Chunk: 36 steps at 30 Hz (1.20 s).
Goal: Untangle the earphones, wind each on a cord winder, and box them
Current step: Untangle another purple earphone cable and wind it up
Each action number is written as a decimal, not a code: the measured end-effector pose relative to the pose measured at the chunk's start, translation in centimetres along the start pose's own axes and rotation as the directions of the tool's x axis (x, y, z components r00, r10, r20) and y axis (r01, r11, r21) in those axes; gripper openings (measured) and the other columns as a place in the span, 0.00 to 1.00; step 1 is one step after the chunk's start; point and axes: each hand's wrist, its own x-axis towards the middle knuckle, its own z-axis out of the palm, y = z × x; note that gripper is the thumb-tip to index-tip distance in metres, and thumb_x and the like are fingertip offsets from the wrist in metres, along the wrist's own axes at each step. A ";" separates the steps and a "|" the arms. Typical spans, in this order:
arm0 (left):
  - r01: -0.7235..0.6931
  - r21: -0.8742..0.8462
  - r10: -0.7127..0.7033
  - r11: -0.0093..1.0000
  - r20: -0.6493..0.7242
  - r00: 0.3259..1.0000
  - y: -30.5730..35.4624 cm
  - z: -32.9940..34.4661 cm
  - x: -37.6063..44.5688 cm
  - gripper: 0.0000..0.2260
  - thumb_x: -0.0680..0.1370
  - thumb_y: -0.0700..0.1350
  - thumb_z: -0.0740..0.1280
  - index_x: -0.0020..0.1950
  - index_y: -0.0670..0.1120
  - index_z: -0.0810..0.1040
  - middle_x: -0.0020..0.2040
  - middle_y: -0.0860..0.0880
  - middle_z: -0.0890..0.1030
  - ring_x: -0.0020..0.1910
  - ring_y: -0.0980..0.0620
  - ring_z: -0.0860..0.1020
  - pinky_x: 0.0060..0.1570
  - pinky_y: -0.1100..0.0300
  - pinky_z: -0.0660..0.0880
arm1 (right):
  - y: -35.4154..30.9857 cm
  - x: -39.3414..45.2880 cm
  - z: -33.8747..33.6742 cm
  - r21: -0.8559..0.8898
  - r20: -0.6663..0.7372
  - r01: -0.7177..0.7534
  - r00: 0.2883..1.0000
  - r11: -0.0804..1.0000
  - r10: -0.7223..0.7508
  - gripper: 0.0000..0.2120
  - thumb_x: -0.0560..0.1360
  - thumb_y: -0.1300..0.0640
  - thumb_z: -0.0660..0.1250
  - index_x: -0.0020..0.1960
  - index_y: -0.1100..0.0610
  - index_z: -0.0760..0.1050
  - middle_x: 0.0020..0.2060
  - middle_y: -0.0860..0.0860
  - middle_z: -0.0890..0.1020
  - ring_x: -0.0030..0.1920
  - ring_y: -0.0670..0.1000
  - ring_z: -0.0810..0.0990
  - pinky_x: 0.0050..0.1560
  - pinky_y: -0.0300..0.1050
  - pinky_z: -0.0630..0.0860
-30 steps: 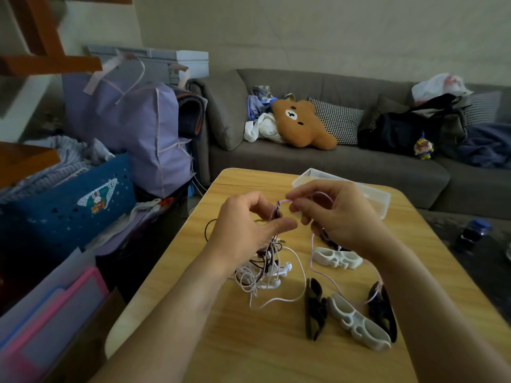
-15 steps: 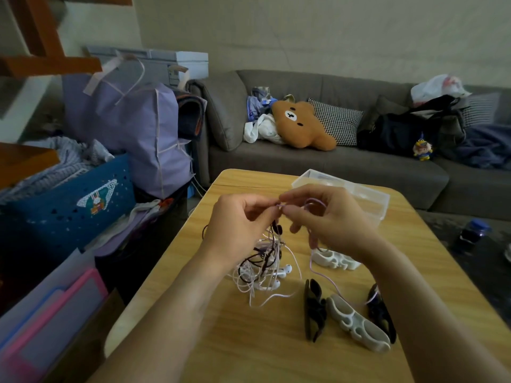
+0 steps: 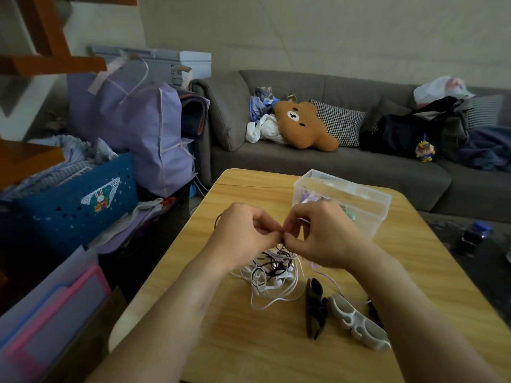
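A cluttered living room is seen, w/ a grey sofa (image 3: 318, 158) behind a wooden table (image 3: 240, 346) on which the work is laid out. Compared w/ a second ago, both hands have been brought lower and closer: the left hand (image 3: 243, 239) and right hand (image 3: 326, 236) are now met fingertip to fingertip just above the tangle (image 3: 272, 275), each pinched shut on what appears to be one thin strand, prob. the purple cord (image 3: 318, 268), though the pinch point itself is too small to be made out. Earlier the strand was held higher and a loop was drawn out between the hands; now that slack has been let down and the grip shifted nearer the knot. This is judged as a knot being picked at, not a cord being freed yet, so the untangling step is still early. The white and dark cords remain heaped together on the table under the hands. Nothing has been wound: the black winder (image 3: 315, 310) and white winder (image 3: 356, 322) lie untouched to the right of the heap, a further dark one partly hidden by the right forearm. The clear box (image 3: 367, 205) stands beyond the right hand, w/ some purple item already inside, apparently.
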 end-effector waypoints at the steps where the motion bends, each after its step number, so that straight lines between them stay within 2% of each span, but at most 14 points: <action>1: 0.006 -0.003 -0.006 1.000 0.009 1.000 0.1 0.1 -0.1 0.05 0.70 0.38 0.77 0.43 0.45 0.86 0.38 0.50 0.86 0.40 0.53 0.85 0.49 0.48 0.83 | 0.0 0.0 0.0 -0.017 -0.015 0.023 1.000 1.000 -0.023 0.05 0.69 0.57 0.75 0.38 0.50 0.80 0.26 0.38 0.72 0.33 0.36 0.77 0.34 0.25 0.68; 6: -0.013 0.051 0.013 0.999 0.003 1.000 0.2 0.1 -0.1 0.05 0.67 0.39 0.77 0.40 0.48 0.85 0.36 0.51 0.85 0.39 0.53 0.84 0.46 0.48 0.82 | 0.1 0.0 0.2 -0.039 -0.019 0.091 0.996 0.995 -0.092 0.09 0.66 0.55 0.76 0.35 0.49 0.76 0.27 0.39 0.73 0.29 0.42 0.74 0.33 0.31 0.68; 9: -0.028 0.003 0.028 1.000 0.002 1.000 0.6 -0.2 -0.1 0.04 0.68 0.38 0.77 0.40 0.45 0.85 0.37 0.50 0.85 0.40 0.51 0.83 0.48 0.50 0.81 | 0.2 -0.1 -0.1 0.039 -0.059 0.085 0.995 0.996 -0.082 0.05 0.66 0.56 0.76 0.35 0.52 0.80 0.26 0.41 0.74 0.30 0.45 0.75 0.32 0.30 0.68; 13: -0.037 -0.088 0.038 0.995 -0.001 0.999 1.1 -0.9 -0.1 0.04 0.68 0.34 0.75 0.40 0.40 0.84 0.36 0.48 0.85 0.35 0.56 0.81 0.42 0.58 0.79 | -0.3 -0.2 -0.2 0.154 -0.072 0.049 0.997 0.987 -0.038 0.10 0.70 0.57 0.73 0.35 0.46 0.76 0.27 0.43 0.76 0.31 0.44 0.74 0.31 0.33 0.70; 17: -0.063 -0.079 0.057 0.995 -0.073 0.996 1.4 -1.0 -0.1 0.03 0.67 0.35 0.76 0.37 0.42 0.84 0.36 0.49 0.86 0.35 0.54 0.82 0.41 0.55 0.80 | -0.5 0.0 -0.3 0.236 -0.044 0.006 0.999 0.972 0.005 0.10 0.71 0.56 0.72 0.35 0.44 0.76 0.29 0.45 0.79 0.30 0.43 0.73 0.35 0.45 0.75; 20: -0.112 -0.015 0.109 0.994 -0.123 0.986 1.5 -1.2 -0.1 0.04 0.67 0.39 0.77 0.36 0.46 0.84 0.34 0.50 0.85 0.36 0.50 0.83 0.40 0.50 0.81 | -1.0 -0.1 -0.6 0.311 -0.004 -0.017 1.000 0.950 0.019 0.08 0.75 0.58 0.71 0.39 0.48 0.77 0.29 0.39 0.79 0.28 0.42 0.76 0.32 0.34 0.72; 21: -0.138 0.006 0.138 0.990 -0.127 0.982 1.6 -1.3 -0.1 0.05 0.67 0.39 0.77 0.36 0.47 0.83 0.34 0.50 0.85 0.35 0.50 0.83 0.40 0.48 0.82 | -1.1 -0.2 -0.7 0.372 0.013 -0.041 0.999 0.927 0.039 0.07 0.77 0.59 0.70 0.41 0.51 0.77 0.28 0.40 0.79 0.26 0.41 0.76 0.30 0.32 0.71; 23: -0.185 0.010 0.185 0.983 -0.135 0.973 1.7 -1.5 -0.2 0.05 0.68 0.40 0.77 0.37 0.48 0.82 0.33 0.51 0.85 0.34 0.50 0.84 0.39 0.46 0.82 | -1.3 -0.3 -0.8 0.529 0.046 -0.100 0.995 0.843 0.089 0.06 0.79 0.60 0.68 0.43 0.56 0.76 0.25 0.46 0.78 0.23 0.43 0.74 0.26 0.36 0.70; 26: -0.228 -0.041 0.219 0.973 -0.165 0.962 2.0 -1.5 -0.2 0.03 0.68 0.45 0.74 0.38 0.48 0.82 0.34 0.50 0.85 0.35 0.48 0.84 0.40 0.44 0.82 | -1.3 0.0 0.1 0.770 0.082 -0.158 0.985 0.618 0.149 0.07 0.81 0.64 0.63 0.44 0.59 0.74 0.25 0.50 0.73 0.22 0.47 0.68 0.22 0.37 0.64; 28: -0.241 -0.050 0.229 0.969 -0.177 0.957 1.9 -1.3 -0.1 0.02 0.69 0.43 0.73 0.38 0.47 0.81 0.34 0.49 0.84 0.34 0.47 0.83 0.39 0.44 0.81 | -1.5 0.3 1.0 0.851 0.080 -0.173 0.976 0.495 0.204 0.08 0.81 0.64 0.62 0.44 0.59 0.74 0.25 0.50 0.71 0.22 0.46 0.65 0.23 0.36 0.62; 29: -0.243 -0.040 0.234 0.969 -0.168 0.958 1.8 -1.2 0.0 0.02 0.72 0.41 0.72 0.39 0.46 0.80 0.35 0.49 0.83 0.34 0.46 0.81 0.38 0.44 0.80 | -1.7 0.4 1.5 0.861 0.075 -0.179 0.971 0.475 0.229 0.08 0.81 0.64 0.62 0.44 0.59 0.74 0.25 0.49 0.70 0.22 0.46 0.64 0.23 0.37 0.62; 31: -0.238 0.003 0.237 0.971 -0.108 0.966 1.5 -0.9 0.0 0.04 0.77 0.40 0.67 0.43 0.46 0.76 0.35 0.46 0.79 0.31 0.47 0.76 0.34 0.47 0.76 | -1.7 0.6 2.2 0.830 0.044 -0.186 0.962 0.526 0.270 0.07 0.81 0.61 0.64 0.44 0.58 0.75 0.25 0.46 0.73 0.23 0.45 0.67 0.24 0.38 0.64; 34: -0.195 0.031 0.197 0.980 -0.054 0.979 0.8 -0.7 0.1 0.05 0.80 0.41 0.62 0.45 0.47 0.72 0.34 0.50 0.73 0.28 0.55 0.68 0.31 0.55 0.66 | -1.2 0.8 1.9 0.635 -0.085 -0.138 0.965 0.760 0.246 0.03 0.78 0.56 0.69 0.46 0.54 0.79 0.26 0.43 0.77 0.26 0.41 0.71 0.29 0.35 0.68; 36: -0.158 -0.030 0.156 0.987 -0.052 0.986 0.5 -0.8 0.2 0.06 0.81 0.42 0.61 0.45 0.49 0.72 0.33 0.51 0.71 0.29 0.55 0.67 0.33 0.52 0.66 | -1.0 0.8 1.4 0.503 -0.160 -0.063 0.973 0.862 0.165 0.01 0.77 0.55 0.72 0.47 0.50 0.80 0.27 0.41 0.77 0.27 0.41 0.71 0.31 0.32 0.68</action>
